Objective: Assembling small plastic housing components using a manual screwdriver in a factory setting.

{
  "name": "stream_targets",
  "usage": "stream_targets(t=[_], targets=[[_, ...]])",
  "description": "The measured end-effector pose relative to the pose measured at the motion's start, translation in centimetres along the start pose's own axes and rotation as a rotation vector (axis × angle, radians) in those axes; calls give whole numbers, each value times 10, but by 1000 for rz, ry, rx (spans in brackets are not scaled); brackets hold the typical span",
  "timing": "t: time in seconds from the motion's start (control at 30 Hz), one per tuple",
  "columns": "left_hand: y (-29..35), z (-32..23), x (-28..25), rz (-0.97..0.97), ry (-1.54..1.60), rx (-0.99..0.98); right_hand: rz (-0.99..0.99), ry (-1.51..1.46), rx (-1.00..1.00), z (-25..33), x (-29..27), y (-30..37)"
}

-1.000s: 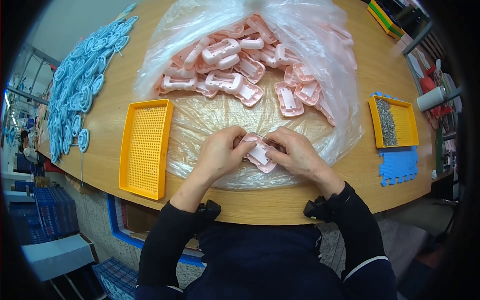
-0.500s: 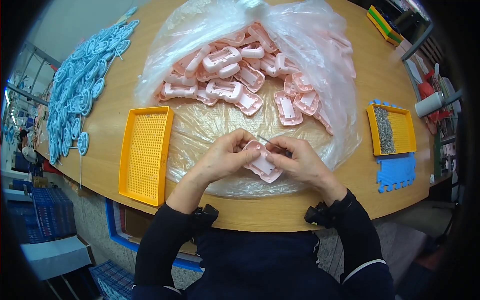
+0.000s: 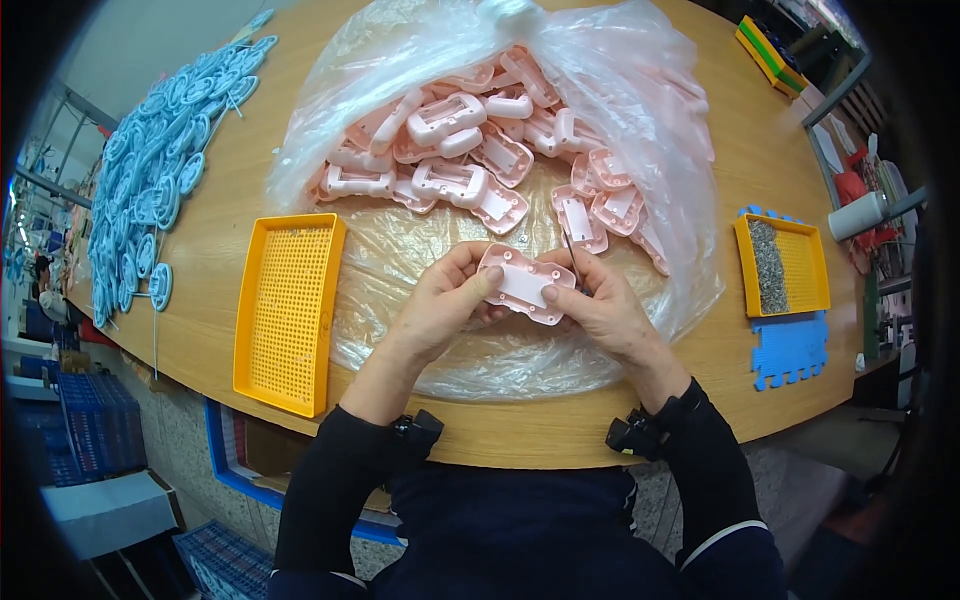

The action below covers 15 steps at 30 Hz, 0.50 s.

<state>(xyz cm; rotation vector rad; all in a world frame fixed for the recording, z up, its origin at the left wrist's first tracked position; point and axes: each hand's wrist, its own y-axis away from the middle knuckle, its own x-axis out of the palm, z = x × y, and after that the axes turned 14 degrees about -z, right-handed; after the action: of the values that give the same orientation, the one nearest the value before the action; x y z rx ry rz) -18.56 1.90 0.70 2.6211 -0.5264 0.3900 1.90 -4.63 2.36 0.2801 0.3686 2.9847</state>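
Observation:
Between my two hands is a pale pink plastic housing half (image 3: 524, 284), its hollow inner side with small round posts turned up. My left hand (image 3: 448, 302) pinches its left end, thumb on top and fingers beneath. My right hand (image 3: 606, 308) grips the right end the same way. A thin dark pointed tool (image 3: 570, 249) sticks up from behind my right fingers; its kind cannot be made out. Beyond my hands, a heap of similar pink housings (image 3: 447, 120) spills from a clear plastic bag (image 3: 430, 355), whose near part lies flat under my hands.
A yellow perforated tray (image 3: 290, 315) lies at the left. At the right, another yellow tray (image 3: 805, 265) holds small metal pieces (image 3: 767, 265) and rests on a blue foam mat (image 3: 790, 348). Light-blue plastic parts (image 3: 155, 180) are piled at the far left. The table's front edge (image 3: 530, 452) runs close to my body.
The pink housing has turned from nearly upright to lying crosswise, and has risen slightly away from me. The thin tool now points more steeply upward.

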Motion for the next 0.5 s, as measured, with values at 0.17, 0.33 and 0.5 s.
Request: stream_targets(t=[0.17,0.33,0.5], targets=[[5,-5,9,-61,-20,42,-11,16,-23,3,4,2],[7,0,9,-107,25,7,-10,3,-18,2,3,3],[10,4,9,-19,186,-23,-45,-53,-36,-3,6,5]])
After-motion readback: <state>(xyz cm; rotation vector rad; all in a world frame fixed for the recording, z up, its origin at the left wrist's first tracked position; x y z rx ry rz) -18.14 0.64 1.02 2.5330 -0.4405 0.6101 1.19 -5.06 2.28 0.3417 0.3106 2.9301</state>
